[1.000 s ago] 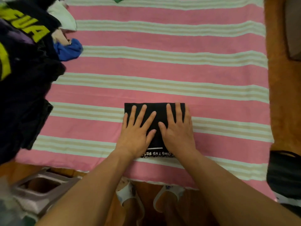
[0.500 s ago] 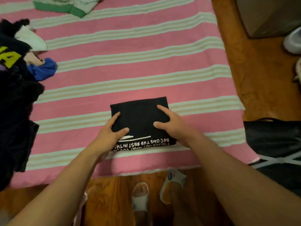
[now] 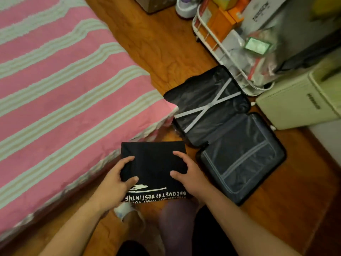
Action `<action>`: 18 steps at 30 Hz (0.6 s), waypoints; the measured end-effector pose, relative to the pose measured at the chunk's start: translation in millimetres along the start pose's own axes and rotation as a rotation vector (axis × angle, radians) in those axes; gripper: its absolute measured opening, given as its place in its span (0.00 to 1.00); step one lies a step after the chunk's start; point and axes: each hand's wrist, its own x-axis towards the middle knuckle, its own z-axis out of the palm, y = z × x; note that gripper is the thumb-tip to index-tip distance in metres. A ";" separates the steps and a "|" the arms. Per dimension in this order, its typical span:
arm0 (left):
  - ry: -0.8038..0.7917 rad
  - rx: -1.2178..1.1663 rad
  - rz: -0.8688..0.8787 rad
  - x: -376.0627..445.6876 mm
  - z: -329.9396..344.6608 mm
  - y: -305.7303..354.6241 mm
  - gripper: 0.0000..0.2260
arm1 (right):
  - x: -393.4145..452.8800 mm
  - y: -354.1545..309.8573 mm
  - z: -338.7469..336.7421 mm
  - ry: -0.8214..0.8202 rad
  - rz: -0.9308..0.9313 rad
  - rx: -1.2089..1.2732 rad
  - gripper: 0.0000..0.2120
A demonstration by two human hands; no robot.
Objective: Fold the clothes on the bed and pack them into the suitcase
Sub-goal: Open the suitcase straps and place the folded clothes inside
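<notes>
A folded black shirt point(image 3: 154, 163) with white lettering along its near edge hangs in the air over the floor, just off the bed's corner. My left hand point(image 3: 116, 183) grips its left side and my right hand point(image 3: 186, 174) grips its right side, thumbs on top. The open black suitcase point(image 3: 227, 133) lies flat on the wooden floor to the right. Its far half has crossed grey straps and its near half has a zipped mesh cover. Both halves show only lining.
The bed with a pink and cream striped cover point(image 3: 60, 100) fills the left. A white wire rack point(image 3: 221, 52) full of packets and a cream box point(image 3: 299, 104) stand behind the suitcase. A slipper point(image 3: 123, 211) and my knees are below the shirt.
Both hands went from pressing the shirt flat on the bed to gripping its sides and lifting it off toward the right. The view swung right, bringing the suitcase into sight.
</notes>
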 end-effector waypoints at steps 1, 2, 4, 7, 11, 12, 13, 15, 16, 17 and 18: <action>-0.041 0.006 -0.037 5.9 18.0 -1.8 0.25 | -7.2 14.4 -14.9 0.027 0.022 0.033 0.30; -0.061 -0.011 -0.074 12.3 37.4 -2.3 0.25 | -13.7 28.7 -30.2 0.048 0.042 0.063 0.30; -0.068 -0.067 -0.141 26.1 76.0 -3.7 0.23 | -22.5 54.5 -59.9 0.081 0.075 0.110 0.29; -0.081 -0.123 -0.209 48.7 141.4 -2.9 0.22 | -23.1 96.9 -112.8 0.131 0.108 0.167 0.28; -0.019 0.047 -0.191 81.2 235.1 -16.3 0.25 | 1.2 162.9 -188.4 0.075 0.176 0.168 0.29; 0.011 0.099 -0.175 87.9 258.4 -21.4 0.26 | 8.0 180.2 -206.0 0.030 0.202 0.159 0.29; 0.044 0.153 -0.164 95.5 280.6 -27.7 0.26 | 14.8 198.4 -224.1 -0.026 0.225 0.139 0.30; 0.101 0.241 -0.162 107.8 320.8 -36.2 0.27 | 29.0 236.5 -257.6 -0.102 0.279 0.069 0.29; 0.137 0.289 -0.165 111.7 338.8 -40.4 0.27 | 32.0 254.2 -273.5 -0.094 0.319 0.043 0.28; 0.177 0.355 -0.161 113.8 355.1 -42.9 0.27 | 35.1 271.8 -287.6 -0.070 0.348 0.047 0.28; 0.211 0.434 -0.148 115.2 369.1 -44.4 0.28 | 37.7 288.4 -300.5 -0.038 0.367 0.072 0.27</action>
